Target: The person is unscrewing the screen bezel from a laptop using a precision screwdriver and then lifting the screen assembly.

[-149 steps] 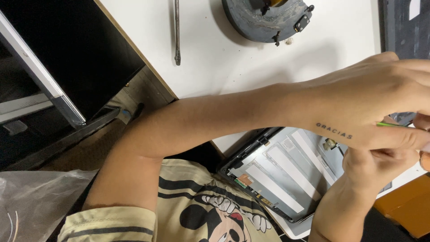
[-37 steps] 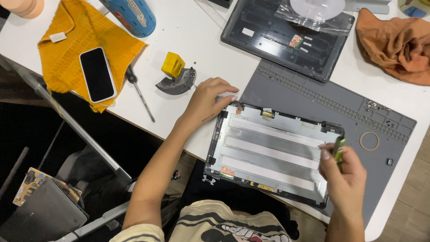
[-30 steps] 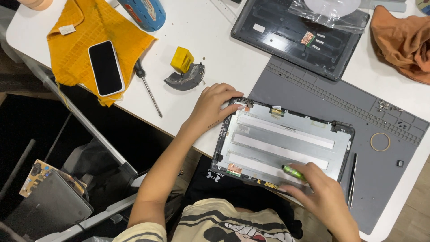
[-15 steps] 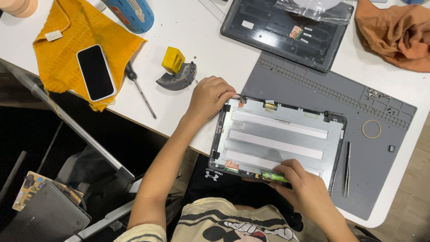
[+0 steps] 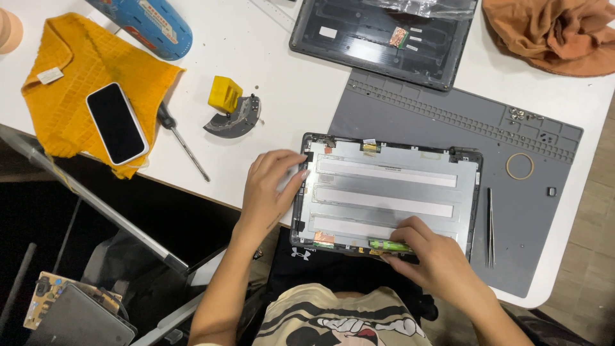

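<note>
head view: display panel (image 5: 391, 195) lies face down, partly on the grey work mat (image 5: 544, 250), at the table's near edge. left hand (image 5: 269, 189), fingers loosely spread, steadies its left edge; right hand (image 5: 435, 259) pinches a green pry tool (image 5: 389, 245) at the lower edge. the panel looks thin, stiff and fragile, best gripped by its frame edges.

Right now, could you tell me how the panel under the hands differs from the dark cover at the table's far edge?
The silvery panel lies on the grey mat, both hands touching it; the dark cover lies untouched on the white table. The panel shows pale strips, the cover a small circuit piece. Both are flat rectangles.
</note>
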